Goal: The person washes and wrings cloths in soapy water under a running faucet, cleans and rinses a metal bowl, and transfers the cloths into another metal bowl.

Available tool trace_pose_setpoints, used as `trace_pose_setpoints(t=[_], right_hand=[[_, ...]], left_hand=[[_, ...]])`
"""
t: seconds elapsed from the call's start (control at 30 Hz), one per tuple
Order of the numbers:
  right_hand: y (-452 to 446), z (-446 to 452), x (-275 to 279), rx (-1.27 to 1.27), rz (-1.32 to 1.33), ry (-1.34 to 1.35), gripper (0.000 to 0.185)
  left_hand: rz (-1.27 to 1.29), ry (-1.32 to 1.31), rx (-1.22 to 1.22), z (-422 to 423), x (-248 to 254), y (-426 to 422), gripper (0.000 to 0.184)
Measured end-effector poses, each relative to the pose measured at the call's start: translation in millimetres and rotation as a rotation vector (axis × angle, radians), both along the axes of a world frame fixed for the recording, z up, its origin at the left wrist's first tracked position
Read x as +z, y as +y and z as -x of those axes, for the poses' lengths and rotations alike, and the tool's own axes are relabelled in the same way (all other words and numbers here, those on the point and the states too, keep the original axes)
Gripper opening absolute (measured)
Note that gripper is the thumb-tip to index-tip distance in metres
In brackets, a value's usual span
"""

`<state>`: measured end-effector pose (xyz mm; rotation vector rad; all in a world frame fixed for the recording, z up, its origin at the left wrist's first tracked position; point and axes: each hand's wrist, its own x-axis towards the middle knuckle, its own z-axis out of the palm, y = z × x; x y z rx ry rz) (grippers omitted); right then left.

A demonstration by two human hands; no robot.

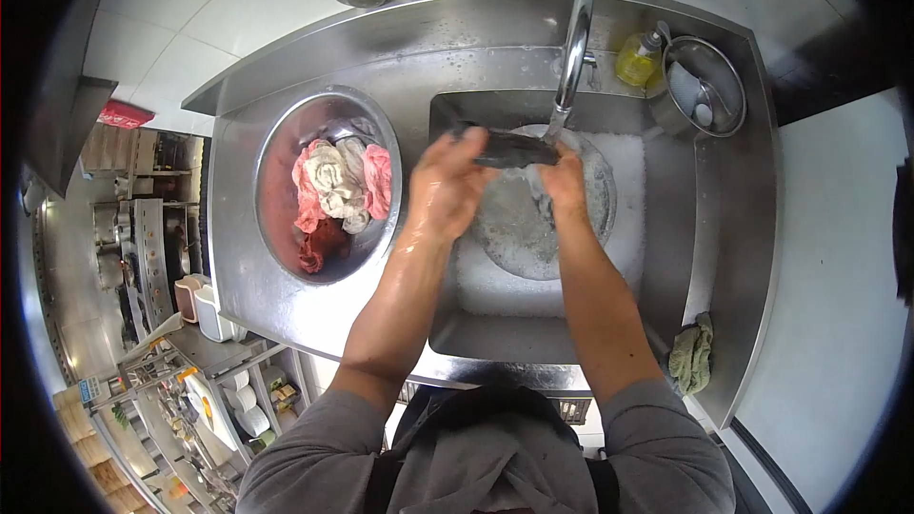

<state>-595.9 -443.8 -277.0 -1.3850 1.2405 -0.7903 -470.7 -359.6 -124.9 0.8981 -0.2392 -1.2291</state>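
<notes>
A dark wet cloth is stretched between my two hands, just under the tap's spout and above the sink. My left hand, wet and slightly blurred, has its fingers around the cloth's left end. At the other end, my right hand pinches the cloth, and a greyish part hangs down beside it. Below them, a round basin of cloudy water sits in the foamy sink. The curved tap reaches down close to my right hand.
To the left, a steel bowl holds pink, white and dark red cloths. A yellow soap bottle and a pot with utensils stand at the back right. A green cloth hangs over the right front edge.
</notes>
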Motion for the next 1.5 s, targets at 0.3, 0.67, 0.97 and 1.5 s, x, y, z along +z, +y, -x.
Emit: trace_pose_setpoints(t=[0.3, 0.67, 0.97, 1.5], right_hand=[[60.8, -9.8, 67.8, -0.049, 0.146, -0.007, 0.04], [139.3, 25.2, 97.5, -0.13, 0.624, 0.228, 0.079], [98.3, 26.8, 142.0, 0.05, 0.792, 0.256, 0.02], [83.7, 53.3, 105.4, 0.565, 0.909, 0.707, 0.017]], left_hand=[[-0.437, 0.397, -0.049, 24.1, -131.4, -0.1, 0.037], [-0.264, 0.337, -0.212, 49.2, -45.7, 9.4, 0.028], [-0.09, -0.055, -0.547, 10.5, -3.8, 23.7, 0.026], [-0.168, -0.865, -1.131, 15.2, -28.7, 38.6, 0.066]])
